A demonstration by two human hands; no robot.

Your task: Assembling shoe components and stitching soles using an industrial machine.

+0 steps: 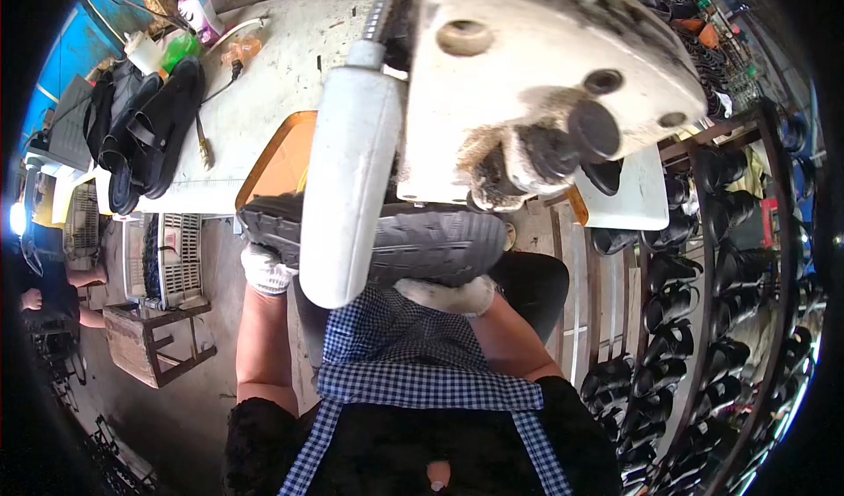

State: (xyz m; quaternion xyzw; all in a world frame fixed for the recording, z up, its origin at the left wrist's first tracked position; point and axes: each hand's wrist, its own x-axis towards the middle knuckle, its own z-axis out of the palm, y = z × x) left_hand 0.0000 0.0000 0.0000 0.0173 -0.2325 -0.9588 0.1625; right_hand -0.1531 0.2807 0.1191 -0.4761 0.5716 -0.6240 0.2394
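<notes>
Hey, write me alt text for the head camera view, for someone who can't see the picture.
A left hand and right hand in white gloves hold a dark shoe sole, tread visible, by a large white machine head. The wearer has a checked apron; black sandals lie on the left, dark footwear fills the right.

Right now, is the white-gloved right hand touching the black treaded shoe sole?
Touching; the head view shows the right hand against the lower edge of the treaded sole.
</notes>
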